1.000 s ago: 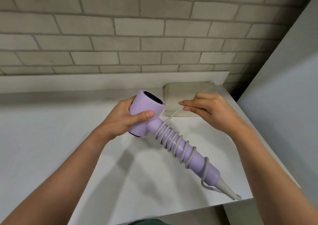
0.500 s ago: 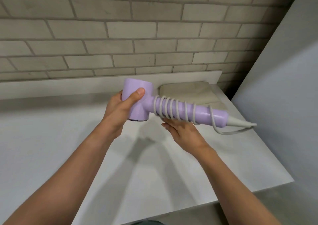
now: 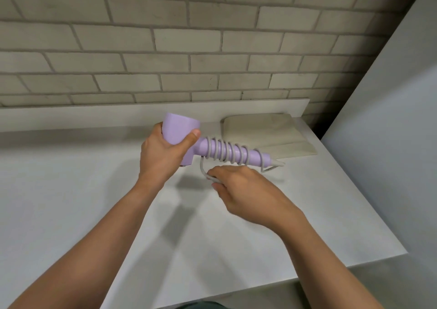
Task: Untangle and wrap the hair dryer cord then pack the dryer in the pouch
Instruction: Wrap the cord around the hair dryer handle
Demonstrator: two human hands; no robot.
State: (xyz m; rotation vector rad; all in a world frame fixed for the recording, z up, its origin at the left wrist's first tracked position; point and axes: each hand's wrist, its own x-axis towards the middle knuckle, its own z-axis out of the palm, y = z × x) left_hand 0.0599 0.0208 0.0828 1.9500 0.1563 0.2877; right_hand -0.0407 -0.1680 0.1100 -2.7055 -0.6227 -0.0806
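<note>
Hair dryer [image 3: 176, 131] hovering over the middle of the white counter [image 3: 94, 190], head to the left, handle pointing right. Nearest: right hand [image 3: 241, 190], fingers curled, pinching the loose tail of the grey cord [image 3: 222, 151] just below the handle, seemingly drawing it round for another turn. A little farther: left hand [image 3: 160, 152] clamping round the dryer's head, thumb lying across its front. Wrapping looking nearly finished: many coils sitting side by side along the handle, no tangle showing, only a short free length hanging; plug not visible. Remaining, judging by this: securing the end, then packing. Farthest, behind the handle's tip at the far right: beige pouch [image 3: 264, 131] lying flat, holding nothing yet.
</note>
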